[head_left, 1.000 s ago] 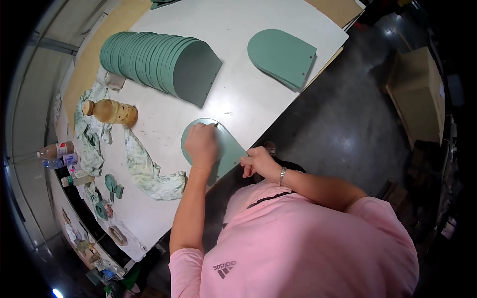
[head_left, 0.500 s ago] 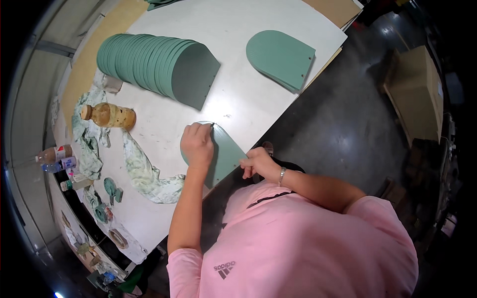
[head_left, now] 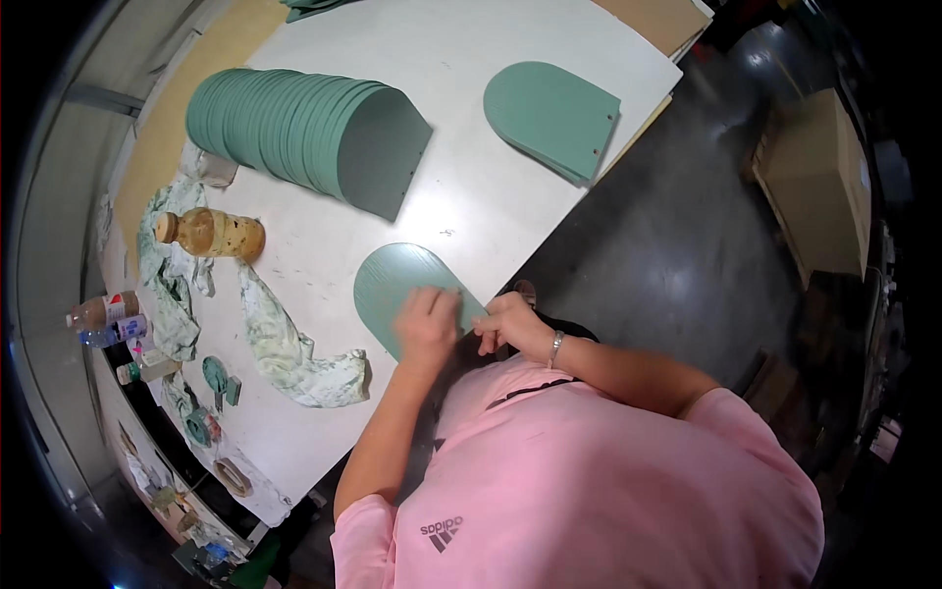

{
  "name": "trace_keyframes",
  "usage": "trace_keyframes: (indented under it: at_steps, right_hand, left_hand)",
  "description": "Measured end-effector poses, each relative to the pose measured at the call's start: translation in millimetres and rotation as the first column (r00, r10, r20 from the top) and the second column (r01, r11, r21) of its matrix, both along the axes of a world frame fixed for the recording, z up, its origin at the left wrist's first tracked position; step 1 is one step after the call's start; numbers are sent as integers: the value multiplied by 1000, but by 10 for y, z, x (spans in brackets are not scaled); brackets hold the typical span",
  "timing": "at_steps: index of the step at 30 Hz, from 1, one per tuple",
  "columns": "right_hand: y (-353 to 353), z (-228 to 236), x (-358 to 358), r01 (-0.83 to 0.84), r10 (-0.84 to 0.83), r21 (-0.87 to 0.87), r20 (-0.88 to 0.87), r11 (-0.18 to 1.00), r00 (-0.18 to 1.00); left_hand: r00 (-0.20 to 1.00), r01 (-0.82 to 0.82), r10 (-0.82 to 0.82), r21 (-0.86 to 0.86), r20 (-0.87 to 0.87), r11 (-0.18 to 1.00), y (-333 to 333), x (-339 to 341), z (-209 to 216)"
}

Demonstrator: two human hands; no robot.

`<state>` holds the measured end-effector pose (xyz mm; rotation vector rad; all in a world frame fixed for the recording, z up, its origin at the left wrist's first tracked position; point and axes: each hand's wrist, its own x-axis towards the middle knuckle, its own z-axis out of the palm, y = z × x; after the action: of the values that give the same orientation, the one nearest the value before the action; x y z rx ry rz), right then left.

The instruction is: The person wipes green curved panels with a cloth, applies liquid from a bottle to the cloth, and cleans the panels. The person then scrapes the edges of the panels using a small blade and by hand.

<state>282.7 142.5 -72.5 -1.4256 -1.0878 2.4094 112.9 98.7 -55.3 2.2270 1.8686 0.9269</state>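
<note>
Two bare hands work at one round-ended green panel (head_left: 392, 270), which lies flat on the near edge of the white table (head_left: 500, 196), its rounded end pointing far and left, its straight end toward the person. In the head view, the left hand (head_left: 429, 322) rests on top of the panel, toward its straight end, fingers bunched and bent down against the surface; it is slightly blurred, and I cannot tell whether anything is clamped beneath those fingers. The right hand (head_left: 512, 322), with a metal band (head_left: 556, 348) at its wrist, has thumb and forefinger together on the panel's right corner. Beyond the panel, far and to the left, a long row of similar green panels (head_left: 275, 123) leans overlapped; far and to the right lies a low pile of green panels (head_left: 549, 116), small dark holes along its straight end. Left of the hands, a stained cloth (head_left: 285, 339) stretches over the table, and an amber bottle (head_left: 221, 235) lies on its side just beyond it. Near and left sits a tape roll (head_left: 233, 477). Well apart, to the right, a cardboard box (head_left: 819, 187) stands on the dark floor (head_left: 657, 245).
</note>
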Motion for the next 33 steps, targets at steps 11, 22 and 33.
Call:
trace_keyframes:
  at_steps: [11,22,33]
  right_hand:
    - [-2,11,-5,7,-7,-23,5,1000,1000]
    - [11,40,-7,-8,8,-10,12,1000,1000]
    - [29,34,9,-54,54,-25,18,998,998]
  left_hand:
    - [997,28,-26,22,-66,999,-23,20,35]
    - [972,-147,154,56,-175,988,191,-118,-15]
    - [982,-37,52,83,-180,996,160,-93,-12]
